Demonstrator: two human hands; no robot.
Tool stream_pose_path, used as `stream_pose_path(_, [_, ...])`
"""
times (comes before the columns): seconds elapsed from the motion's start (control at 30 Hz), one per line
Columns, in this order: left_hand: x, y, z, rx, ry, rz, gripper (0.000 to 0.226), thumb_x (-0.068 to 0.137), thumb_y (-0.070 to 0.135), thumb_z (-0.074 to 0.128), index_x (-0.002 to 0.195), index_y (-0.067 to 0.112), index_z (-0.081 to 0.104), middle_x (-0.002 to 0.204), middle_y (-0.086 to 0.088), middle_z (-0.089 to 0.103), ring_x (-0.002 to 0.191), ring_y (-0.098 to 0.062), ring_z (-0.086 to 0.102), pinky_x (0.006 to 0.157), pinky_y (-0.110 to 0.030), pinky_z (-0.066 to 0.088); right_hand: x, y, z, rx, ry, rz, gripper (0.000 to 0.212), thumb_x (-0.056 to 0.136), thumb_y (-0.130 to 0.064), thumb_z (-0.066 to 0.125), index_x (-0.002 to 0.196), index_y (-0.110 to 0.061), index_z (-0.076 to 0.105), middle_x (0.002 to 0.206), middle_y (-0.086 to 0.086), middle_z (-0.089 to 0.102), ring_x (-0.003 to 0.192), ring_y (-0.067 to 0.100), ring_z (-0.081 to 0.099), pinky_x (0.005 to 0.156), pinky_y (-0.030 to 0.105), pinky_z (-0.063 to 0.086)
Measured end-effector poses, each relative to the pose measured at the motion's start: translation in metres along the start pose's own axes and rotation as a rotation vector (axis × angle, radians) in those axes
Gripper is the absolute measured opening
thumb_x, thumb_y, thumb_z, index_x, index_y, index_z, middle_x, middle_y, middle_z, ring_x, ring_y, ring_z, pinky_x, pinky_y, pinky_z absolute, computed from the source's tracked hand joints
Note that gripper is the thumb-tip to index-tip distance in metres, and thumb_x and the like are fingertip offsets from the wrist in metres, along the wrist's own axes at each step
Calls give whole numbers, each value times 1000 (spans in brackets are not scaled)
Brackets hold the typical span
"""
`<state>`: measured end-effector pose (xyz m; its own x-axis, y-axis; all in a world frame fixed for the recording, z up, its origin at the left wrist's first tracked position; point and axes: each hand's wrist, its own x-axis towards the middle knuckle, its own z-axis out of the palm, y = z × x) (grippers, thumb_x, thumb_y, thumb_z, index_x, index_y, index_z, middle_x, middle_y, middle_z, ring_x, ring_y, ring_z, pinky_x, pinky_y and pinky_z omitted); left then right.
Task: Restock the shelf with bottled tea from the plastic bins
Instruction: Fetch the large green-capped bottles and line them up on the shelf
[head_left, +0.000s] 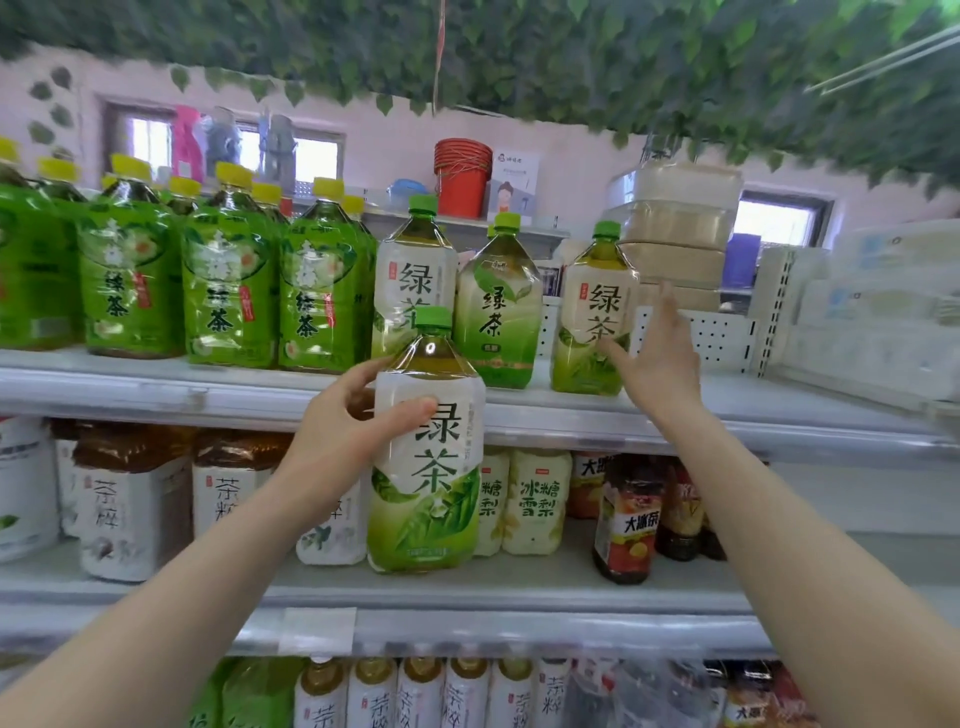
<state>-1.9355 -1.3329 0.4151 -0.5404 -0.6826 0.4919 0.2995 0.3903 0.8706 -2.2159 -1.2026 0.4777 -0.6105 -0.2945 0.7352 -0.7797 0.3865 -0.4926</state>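
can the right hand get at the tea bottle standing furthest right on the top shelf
Probably yes. The right hand is open with its fingers already at the side of that bottle, and nothing stands between them. The left hand is busy holding another bottle.

Top shelf (779, 405): open gap between the middle green tea bottle (496, 306) and the right-hand bottle (592, 312). More bare shelf right of that, up to the perforated divider (717, 338). Leftward, yellow-capped bottles (228, 280) stand packed tight, no way through.
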Motion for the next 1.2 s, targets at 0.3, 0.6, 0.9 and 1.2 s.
stream_pose_path(0.3, [7,6,23,-32,1,-7,69,58,40,76,122,39,52,105,5,69,81,-3,70,53,-15,51,23,7,19,100,-271,13,58,91,-26,70,138,-9,39,133,11,60,118,32,57,83,33,42])
stream_pose_path(0.6, [12,6,31,-29,13,-12,77,54,43,79,126,38,53,102,4,73,87,-10,72,62,-25,56,23,-3,26,15,-205,-84,64,94,-22,65,146,-10,30,139,13,54,122,34,54,88,36,42])
stream_pose_path(0.9, [13,9,57,-39,-42,-43,81,49,37,85,124,23,57,103,0,73,90,-15,72,71,-35,60,-38,-68,-31,501,-405,-251,40,96,-48,56,126,-23,64,110,-14,70,101,4,65,92,31,54])
stream_pose_path(1.2, [9,12,85,-67,-111,36,88,54,40,85,134,25,52,108,5,71,92,-8,71,73,-29,59,-48,-72,-40,784,-435,-33,16,94,-24,65,98,-10,73,90,6,77,78,18,73,71,33,61])
